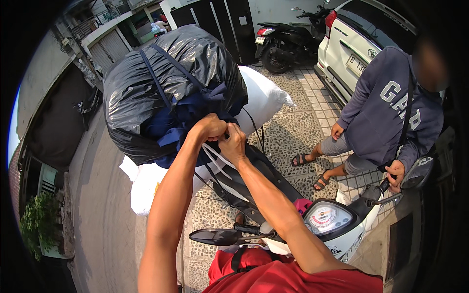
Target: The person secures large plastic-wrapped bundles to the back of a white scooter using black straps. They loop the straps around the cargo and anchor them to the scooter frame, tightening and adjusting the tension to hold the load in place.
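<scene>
My left hand [211, 128] and my right hand [233, 142] meet at the near side of a big bulging black plastic bag [195, 53]. Both are closed, fingers pinched around a dark strap that mostly hides inside them. Navy blue straps [178, 66] cross the top of the bag, and bunched navy cloth [168, 134] lies beside my left hand. Beneath the bag lie stuffed white sacks [261, 93]. Below my hands a white strap [220, 161] hangs in loops over the black seat [268, 171] of a scooter.
The scooter's instrument dial [323, 217] and left mirror [215, 237] are close to me. At right, a person in a dark hoodie [376, 110] has a hand at the handlebar. A black motorcycle [288, 41] and a white car [349, 49] stand behind; a road [102, 205] runs at left.
</scene>
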The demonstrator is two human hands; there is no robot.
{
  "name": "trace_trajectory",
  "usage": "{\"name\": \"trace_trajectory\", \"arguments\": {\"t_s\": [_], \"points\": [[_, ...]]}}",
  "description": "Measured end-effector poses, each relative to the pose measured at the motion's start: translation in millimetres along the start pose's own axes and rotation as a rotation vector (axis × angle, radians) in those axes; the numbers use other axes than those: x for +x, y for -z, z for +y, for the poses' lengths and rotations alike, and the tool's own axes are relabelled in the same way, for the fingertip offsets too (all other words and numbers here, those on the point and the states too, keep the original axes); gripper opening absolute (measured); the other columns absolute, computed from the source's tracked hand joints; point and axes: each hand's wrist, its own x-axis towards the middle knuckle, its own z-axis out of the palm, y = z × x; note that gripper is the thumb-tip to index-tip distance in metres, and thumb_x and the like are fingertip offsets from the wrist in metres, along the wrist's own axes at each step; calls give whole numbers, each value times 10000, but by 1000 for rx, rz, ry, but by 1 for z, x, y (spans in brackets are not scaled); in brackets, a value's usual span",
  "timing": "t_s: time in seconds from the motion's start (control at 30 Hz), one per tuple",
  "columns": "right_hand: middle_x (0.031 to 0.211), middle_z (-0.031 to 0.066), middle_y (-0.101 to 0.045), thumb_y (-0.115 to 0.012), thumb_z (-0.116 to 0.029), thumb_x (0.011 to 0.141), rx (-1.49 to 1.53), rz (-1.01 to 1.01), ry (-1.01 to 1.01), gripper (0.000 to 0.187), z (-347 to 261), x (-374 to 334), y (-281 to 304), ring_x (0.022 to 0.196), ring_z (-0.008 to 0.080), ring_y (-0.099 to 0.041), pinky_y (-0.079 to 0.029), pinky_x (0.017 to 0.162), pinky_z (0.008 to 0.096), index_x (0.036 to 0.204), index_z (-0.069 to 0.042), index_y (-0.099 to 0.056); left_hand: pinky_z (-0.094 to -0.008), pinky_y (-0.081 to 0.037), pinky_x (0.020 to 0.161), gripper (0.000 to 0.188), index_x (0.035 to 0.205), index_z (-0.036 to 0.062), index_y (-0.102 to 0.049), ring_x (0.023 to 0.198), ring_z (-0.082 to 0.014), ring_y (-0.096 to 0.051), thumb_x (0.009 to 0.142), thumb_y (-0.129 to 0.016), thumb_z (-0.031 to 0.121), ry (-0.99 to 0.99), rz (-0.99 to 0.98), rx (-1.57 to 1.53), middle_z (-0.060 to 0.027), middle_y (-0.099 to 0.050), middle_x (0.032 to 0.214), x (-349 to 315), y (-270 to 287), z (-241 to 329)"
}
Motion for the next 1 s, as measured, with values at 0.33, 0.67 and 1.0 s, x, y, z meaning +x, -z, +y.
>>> {"name": "trace_trajectory", "arguments": {"t_s": [0.33,0.67,1.0], "points": [[688,172,-666,-678,-167,720,-39,-498,-563,153,1,38,18,648,275,-632,-479,640,388,714,-15,-698,-356,-516,503,246,698,-35,-680,540,-247,-621,798,-558,154,-34,-52,7,-149,-660,706,3,2,-4],[911,107,-657,-651,-135,684,-279,-1245,-443,251,-20,74,64,842,189,-539,-417,787,309,871,30,-680,-399,-523,569,265,868,2,-709,614,-232,-649,768,-655,241,38,16,57,-115,-666,738,2,-8,-8],[680,2,-508,-621,-102,744,418,-826,-697,123,-34,40,74,673,103,-479,-370,649,249,653,-47,-561,-390,-555,596,321,905,-76,-681,634,-278,-694,801,-519,181,-53,120,28,-206,-686,728,-29,-15,-11]]}}
